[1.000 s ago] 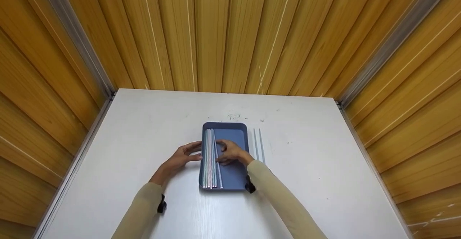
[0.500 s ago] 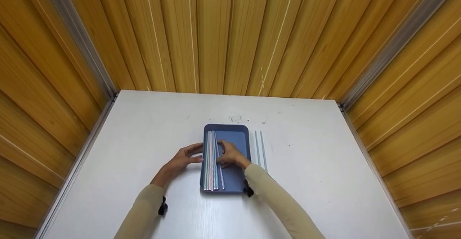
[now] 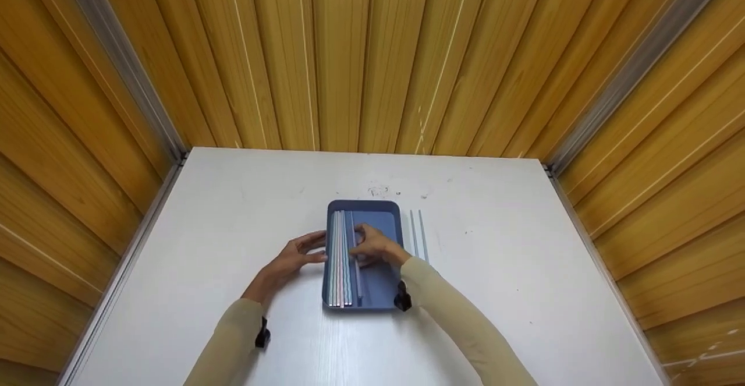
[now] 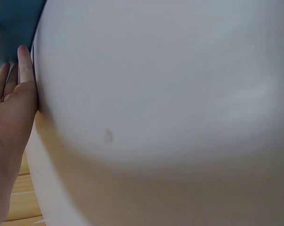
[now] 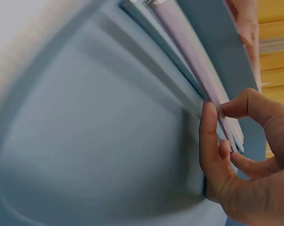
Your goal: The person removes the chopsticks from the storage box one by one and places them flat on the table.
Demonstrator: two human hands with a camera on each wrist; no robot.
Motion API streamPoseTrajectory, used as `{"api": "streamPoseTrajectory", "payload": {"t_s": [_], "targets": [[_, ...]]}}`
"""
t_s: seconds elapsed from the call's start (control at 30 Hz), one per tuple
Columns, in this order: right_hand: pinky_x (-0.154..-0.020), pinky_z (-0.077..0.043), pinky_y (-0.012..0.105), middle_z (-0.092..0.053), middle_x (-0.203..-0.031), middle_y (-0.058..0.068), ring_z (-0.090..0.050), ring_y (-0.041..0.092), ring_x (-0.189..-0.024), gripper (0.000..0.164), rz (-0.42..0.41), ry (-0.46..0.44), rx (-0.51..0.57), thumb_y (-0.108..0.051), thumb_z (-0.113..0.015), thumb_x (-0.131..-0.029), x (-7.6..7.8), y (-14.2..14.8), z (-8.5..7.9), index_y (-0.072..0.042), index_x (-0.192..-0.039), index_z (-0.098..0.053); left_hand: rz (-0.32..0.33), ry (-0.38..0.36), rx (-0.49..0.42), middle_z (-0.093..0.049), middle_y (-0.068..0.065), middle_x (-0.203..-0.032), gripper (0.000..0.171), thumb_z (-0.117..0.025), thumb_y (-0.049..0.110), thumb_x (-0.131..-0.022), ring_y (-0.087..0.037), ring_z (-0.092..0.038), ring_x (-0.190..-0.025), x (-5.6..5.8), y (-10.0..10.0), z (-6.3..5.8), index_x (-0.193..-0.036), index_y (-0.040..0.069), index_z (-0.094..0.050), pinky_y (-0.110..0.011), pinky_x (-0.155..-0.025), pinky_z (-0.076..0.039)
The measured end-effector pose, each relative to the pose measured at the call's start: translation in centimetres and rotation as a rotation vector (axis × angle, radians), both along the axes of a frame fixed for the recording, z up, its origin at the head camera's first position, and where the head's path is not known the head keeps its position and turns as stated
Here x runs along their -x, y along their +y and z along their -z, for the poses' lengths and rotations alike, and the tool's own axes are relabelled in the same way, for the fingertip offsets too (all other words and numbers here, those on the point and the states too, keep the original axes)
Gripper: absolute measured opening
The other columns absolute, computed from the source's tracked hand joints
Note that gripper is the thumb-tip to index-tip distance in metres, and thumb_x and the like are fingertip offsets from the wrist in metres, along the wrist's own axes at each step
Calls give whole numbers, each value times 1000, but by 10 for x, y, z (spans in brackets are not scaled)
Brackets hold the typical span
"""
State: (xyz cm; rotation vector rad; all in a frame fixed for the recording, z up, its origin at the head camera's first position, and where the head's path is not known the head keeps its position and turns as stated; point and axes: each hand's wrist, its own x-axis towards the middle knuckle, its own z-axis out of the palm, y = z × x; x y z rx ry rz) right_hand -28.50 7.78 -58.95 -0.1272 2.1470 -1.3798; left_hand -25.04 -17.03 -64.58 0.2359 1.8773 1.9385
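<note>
A blue rectangular tray (image 3: 379,287) stands on the white table, with a row of pastel chopsticks (image 3: 339,264) lying lengthwise along its left side. My right hand (image 3: 373,245) reaches into the tray and pinches a lilac chopstick (image 5: 191,54) between thumb and fingers. That chopstick is held just right of the row, parallel to it, its near end a little above the tray floor. My left hand (image 3: 291,257) touches the tray's left wall from outside, fingers extended; the left wrist view shows the fingers (image 4: 24,66) against that wall.
Two light blue chopsticks (image 3: 423,234) lie side by side on the table (image 3: 495,269), right of the tray. Dark marks (image 3: 378,191) show on the tabletop behind it. Wood-patterned walls (image 3: 349,54) enclose the back and sides.
The lilac chopstick in my right hand has come away from the row at its far end, and its near end has risen. The left hand stays at the tray wall.
</note>
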Motion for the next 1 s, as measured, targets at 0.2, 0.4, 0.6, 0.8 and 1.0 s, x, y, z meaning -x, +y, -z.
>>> {"api": "streamPoseTrajectory", "payload": {"t_s": [0.2,0.4,0.6,0.8,1.0], "targets": [[-76,-65,40,-55,-97,9,-61,18,-74,79,-12,-147,23,5,-70,-86,9,10,-11,-2,-156,-33,-16,13,20,-47,-17,-158,76,-77,11,-91,-34,-41,-149,2,1,-1,-157,7,-39,-44,-120,-40],[-66,-64,32,-55,-82,6,-56,13,-65,80,-67,-160,23,9,-66,-85,9,17,-18,-2,-157,-30,-9,20,9,-46,-18,-158,75,-76,11,-92,-35,-41,-149,3,0,1,-157,7,-39,-44,-120,-40],[-60,-59,29,-55,-75,3,-56,13,-63,77,-126,-180,72,11,-60,-90,1,20,-23,-5,-158,-29,0,26,14,-43,-19,-160,75,-74,8,-93,-36,-39,-150,-1,-3,4,-158,5,-36,-40,-119,-41],[-69,-65,38,-59,-84,5,-61,16,-67,83,-147,-142,39,13,-61,-89,-1,31,-36,-10,-161,-27,-7,22,6,-44,-17,-160,75,-75,9,-92,-34,-41,-149,-1,-2,4,-157,8,-39,-38,-119,-41],[-76,-65,45,-59,-92,7,-66,18,-71,92,-162,-123,35,18,-62,-86,1,51,-50,-13,-163,-23,-11,33,-3,-45,-18,-159,74,-75,8,-92,-34,-43,-148,0,3,4,-157,6,-39,-40,-119,-42]]}}
